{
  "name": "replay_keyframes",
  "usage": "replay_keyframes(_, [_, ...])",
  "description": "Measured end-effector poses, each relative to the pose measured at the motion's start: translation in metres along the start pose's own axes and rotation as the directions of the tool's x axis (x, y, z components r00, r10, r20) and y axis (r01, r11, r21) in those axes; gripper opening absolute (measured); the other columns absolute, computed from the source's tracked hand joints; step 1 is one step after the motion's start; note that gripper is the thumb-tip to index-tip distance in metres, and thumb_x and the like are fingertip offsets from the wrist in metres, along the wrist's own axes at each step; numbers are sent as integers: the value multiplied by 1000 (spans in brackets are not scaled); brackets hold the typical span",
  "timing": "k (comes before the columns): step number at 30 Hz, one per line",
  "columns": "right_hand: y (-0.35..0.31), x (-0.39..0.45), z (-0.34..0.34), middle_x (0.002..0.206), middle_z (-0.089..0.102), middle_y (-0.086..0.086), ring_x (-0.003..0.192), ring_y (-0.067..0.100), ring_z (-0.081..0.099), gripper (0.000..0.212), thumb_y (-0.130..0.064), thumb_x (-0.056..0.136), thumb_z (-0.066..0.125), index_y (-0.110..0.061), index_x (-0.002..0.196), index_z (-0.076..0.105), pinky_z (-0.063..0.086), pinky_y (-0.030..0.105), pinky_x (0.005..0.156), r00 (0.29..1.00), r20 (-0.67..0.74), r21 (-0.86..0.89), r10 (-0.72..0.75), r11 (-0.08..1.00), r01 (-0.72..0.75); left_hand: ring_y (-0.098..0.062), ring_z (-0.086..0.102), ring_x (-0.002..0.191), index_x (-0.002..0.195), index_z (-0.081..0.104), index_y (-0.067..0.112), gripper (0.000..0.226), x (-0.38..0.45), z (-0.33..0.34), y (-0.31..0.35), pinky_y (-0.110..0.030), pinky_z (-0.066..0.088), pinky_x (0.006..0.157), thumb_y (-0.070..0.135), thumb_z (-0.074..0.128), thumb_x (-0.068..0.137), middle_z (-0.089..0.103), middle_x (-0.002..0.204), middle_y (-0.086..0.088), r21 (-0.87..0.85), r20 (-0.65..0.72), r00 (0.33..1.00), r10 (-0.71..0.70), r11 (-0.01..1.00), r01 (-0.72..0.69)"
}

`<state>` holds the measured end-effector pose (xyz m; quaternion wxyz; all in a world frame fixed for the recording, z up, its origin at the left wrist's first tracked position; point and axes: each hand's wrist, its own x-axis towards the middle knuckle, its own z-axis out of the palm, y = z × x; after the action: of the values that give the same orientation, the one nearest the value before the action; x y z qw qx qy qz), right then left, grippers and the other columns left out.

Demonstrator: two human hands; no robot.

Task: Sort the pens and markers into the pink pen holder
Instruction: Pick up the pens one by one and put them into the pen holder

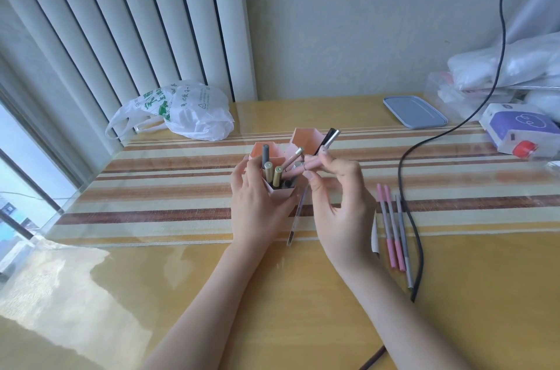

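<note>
two bare arms come up from the near edge, and the hands are close together over the striped part of the desk (181,294). left hand (257,203) is wrapped around the front cup of the pink pen holder (280,192), keeping it steady. right hand (336,188) is pinched shut on a small bunch of pens (328,141), with their ends sticking up and away past the fingertips.

the step looks like dropping that bunch into a cup. to do it well, tip the pens so their low ends point down into an open cup, keep the left hand firm so the holder does not tip, and let go only when the ends are inside. the front cup already has gold-capped pens (272,174) in it and looks full, so a back cup (306,139) may fit better.

one thin pen (295,219) lies on the desk between the two hands, partly under them. three more pens (394,230) lie just to the right of the right hand, next to a black cable (415,218).

i cannot count the pens in the right hand, since fingers cover them. i cannot tell which are pens and which are markers. the bottom of the holder is hidden by the left hand.
</note>
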<state>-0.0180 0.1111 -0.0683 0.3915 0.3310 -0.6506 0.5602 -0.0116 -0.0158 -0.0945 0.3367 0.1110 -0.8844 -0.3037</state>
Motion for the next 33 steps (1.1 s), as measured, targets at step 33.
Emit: replay_keyframes(33, [30, -4, -8, 95, 59, -12, 98, 12, 40, 10, -26, 86, 64, -20, 83, 57, 33, 32, 82, 503, 803, -389, 321, 920, 35, -23, 44, 96, 92, 37, 19, 47, 2, 0, -1, -30, 34, 70, 29, 77, 69, 46, 85, 9, -214, -56, 974, -218, 956, 201])
